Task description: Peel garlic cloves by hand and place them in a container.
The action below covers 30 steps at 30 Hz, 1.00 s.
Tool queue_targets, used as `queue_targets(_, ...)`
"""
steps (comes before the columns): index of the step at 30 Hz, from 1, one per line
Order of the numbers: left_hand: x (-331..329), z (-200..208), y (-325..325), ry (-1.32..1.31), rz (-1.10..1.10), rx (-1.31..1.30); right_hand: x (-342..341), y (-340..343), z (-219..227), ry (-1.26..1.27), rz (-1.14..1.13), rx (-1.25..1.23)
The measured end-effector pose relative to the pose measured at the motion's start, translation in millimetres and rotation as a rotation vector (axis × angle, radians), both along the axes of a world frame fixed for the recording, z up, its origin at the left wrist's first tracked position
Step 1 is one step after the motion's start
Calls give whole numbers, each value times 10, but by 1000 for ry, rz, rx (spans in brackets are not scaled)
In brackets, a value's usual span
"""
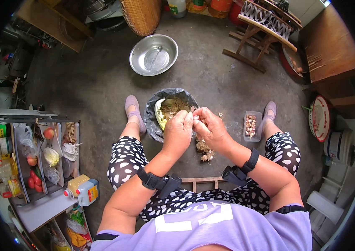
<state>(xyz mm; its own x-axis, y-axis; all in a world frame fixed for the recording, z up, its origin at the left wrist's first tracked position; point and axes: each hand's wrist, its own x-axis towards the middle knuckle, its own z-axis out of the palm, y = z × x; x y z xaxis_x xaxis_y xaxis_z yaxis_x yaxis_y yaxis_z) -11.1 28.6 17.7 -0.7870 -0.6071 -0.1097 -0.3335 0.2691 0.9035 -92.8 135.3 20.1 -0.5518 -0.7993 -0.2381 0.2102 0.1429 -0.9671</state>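
My left hand (179, 129) and my right hand (211, 128) meet fingertip to fingertip, both closed in a pinch. A small pale garlic clove (195, 118) shows between the fingers, partly hidden by them. Just beyond and below the hands stands a bin lined with a dark plastic bag (150, 109), holding pale leaves (159, 113) and brown stringy scraps (176, 105). On the floor under my right wrist lie garlic bulbs (206, 156) with dry roots. A clear plastic box (251, 138) of garlic cloves (250, 125) rests to the right, beside my right foot.
Ahead on the concrete floor sits a metal basin (135, 62) with a spoon-like utensil inside. A wooden folding stool (250, 39) stands at the far right. On the left are a rack of vegetables (52, 157) and several bottles (8, 167), with a blue-and-white jug (89, 193) nearby.
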Motion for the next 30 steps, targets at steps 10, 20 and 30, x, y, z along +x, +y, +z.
queue_targets(10,-20,51,83,165,-10,-20,-12,25,-15,-552,-57,-83)
queue_targets(20,21,65,110,158,-120,-427,72,36,13,-537,-145,-3)
queue_targets(30,77,-10,-376,-123,142,-314,-189,102,-71,-551,-116,23)
